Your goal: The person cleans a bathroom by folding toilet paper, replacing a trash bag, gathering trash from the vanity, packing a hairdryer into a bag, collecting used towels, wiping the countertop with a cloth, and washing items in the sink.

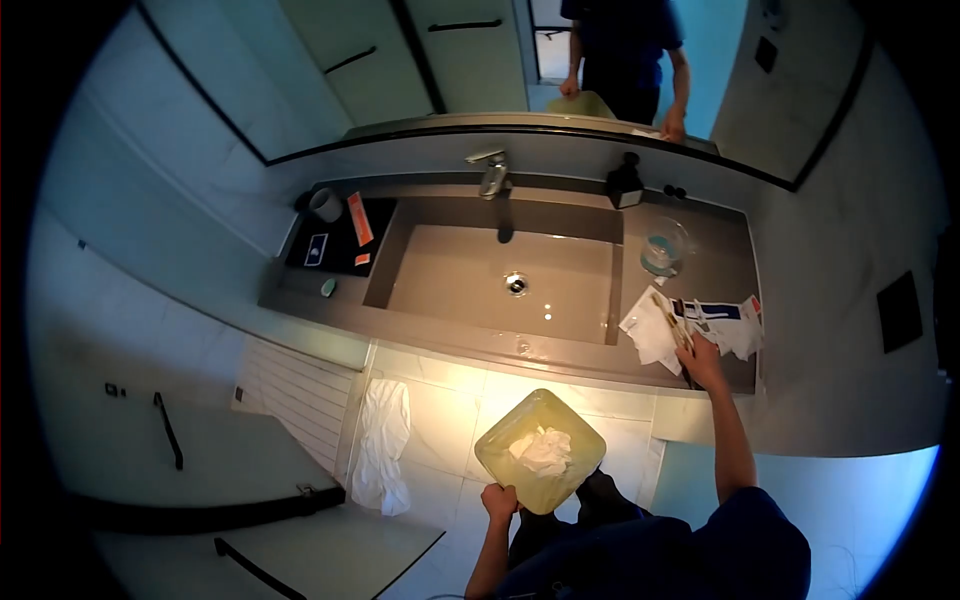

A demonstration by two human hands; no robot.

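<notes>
My left hand [500, 500] grips the rim of a yellowish waste bin [584, 431], tilted towards me above the floor. Crumpled white paper [543, 452] lies inside it. My right hand [701, 358] is at the right end of the counter, fingers closed over a heap of litter. Thin tan sticks [672, 318], possibly toothbrushes, run out from my fingertips; what exactly I grip is hidden. Under and beside them are white tissue [650, 333] and torn wrappers [722, 312] with a dark blue print. A clear glass [661, 252] stands just behind this heap.
A wide sink [450, 270] with a chrome faucet [493, 178] fills the counter's middle. A dark soap bottle [625, 187] stands behind its right end. On the left are a black tray [374, 222] and a grey cup [325, 205]. A white towel [382, 440] lies on the floor.
</notes>
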